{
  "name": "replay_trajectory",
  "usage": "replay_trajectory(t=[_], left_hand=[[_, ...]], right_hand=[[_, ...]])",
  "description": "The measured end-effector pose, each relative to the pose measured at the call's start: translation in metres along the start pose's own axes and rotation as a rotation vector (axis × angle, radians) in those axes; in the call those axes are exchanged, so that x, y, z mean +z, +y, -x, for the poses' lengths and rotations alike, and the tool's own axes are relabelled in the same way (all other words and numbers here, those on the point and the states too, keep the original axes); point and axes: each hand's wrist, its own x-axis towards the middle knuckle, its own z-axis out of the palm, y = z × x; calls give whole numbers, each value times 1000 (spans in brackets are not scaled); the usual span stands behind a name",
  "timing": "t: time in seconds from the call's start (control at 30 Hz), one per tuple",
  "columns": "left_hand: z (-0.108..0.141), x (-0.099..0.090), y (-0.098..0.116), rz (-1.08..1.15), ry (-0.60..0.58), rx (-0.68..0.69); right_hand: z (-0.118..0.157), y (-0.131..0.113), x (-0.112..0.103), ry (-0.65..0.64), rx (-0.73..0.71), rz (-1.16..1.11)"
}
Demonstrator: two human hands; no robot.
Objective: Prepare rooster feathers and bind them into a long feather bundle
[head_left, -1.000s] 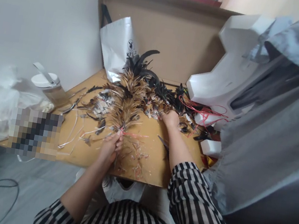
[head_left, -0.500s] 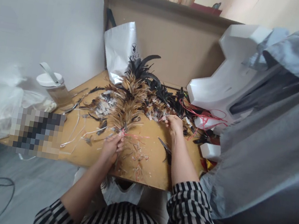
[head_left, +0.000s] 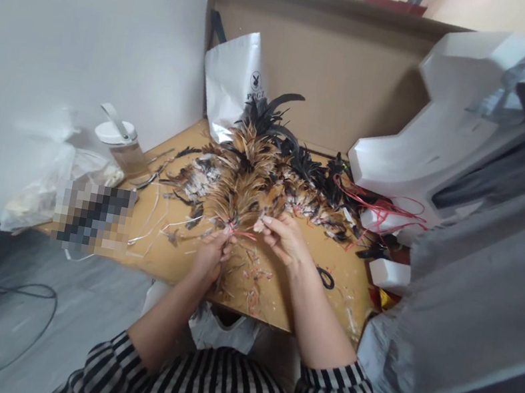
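Observation:
My left hand (head_left: 213,254) is closed around the lower end of a feather duster (head_left: 244,176), its brown and black feathers pointing away from me. Red string (head_left: 246,235) sticks out to the right from the bound spot just above my fingers. My right hand (head_left: 287,238) pinches a small feather bunch (head_left: 269,215) by its pale base, just right of the duster. A heap of loose feathers (head_left: 314,209) lies behind my right hand. Black scissors (head_left: 325,277) lie partly hidden by my right forearm.
A tangle of red string (head_left: 386,211) rests at the right beside white foam (head_left: 381,160). A silvery bag (head_left: 228,85) leans at the back. At the left stand a lidded jug (head_left: 124,145) and a plastic bag (head_left: 34,193). Grey cloth (head_left: 488,297) hangs at the right.
My right hand has come back from the feather heap toward the duster, bringing a small feather bunch. My left hand keeps its hold. The view has shifted slightly left.

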Motion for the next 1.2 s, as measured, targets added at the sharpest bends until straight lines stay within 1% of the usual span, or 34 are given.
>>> replay_trajectory(t=[0.1, 0.23, 0.37, 0.43, 0.47, 0.53, 0.67, 0.73, 0.83, 1.03, 1.13, 1.2], left_hand=[[1, 2, -1, -19, 10, 18], [2, 5, -2, -25, 20, 49], [3, 6, -4, -71, 24, 84], [3, 7, -6, -92, 26, 87], [2, 6, -7, -98, 26, 86], [2, 5, -8, -99, 20, 85], [2, 4, -7, -85, 26, 93], [3, 4, -7, -80, 33, 106], [3, 4, -7, -87, 34, 122], [4, 4, -11, -150, 21, 139], [6, 2, -12, -201, 21, 166], [7, 3, -13, -206, 15, 178]], right_hand=[[2, 12, 11, 40, -41, 214], [-2, 31, 16, 143, -164, 584], [-7, 46, 19, 231, -333, 904], [-9, 52, 21, 260, -384, 1001], [-10, 54, 21, 253, -374, 1011], [-11, 56, 22, 198, -298, 943], [-12, 52, 18, 40, -124, 644], [-11, 48, 16, 4, -75, 522], [-11, 46, 15, -3, -24, 404], [-15, 56, 19, -46, -18, 274], [-18, 63, 18, 14, -33, 216], [-19, 67, 17, 59, -50, 220]])
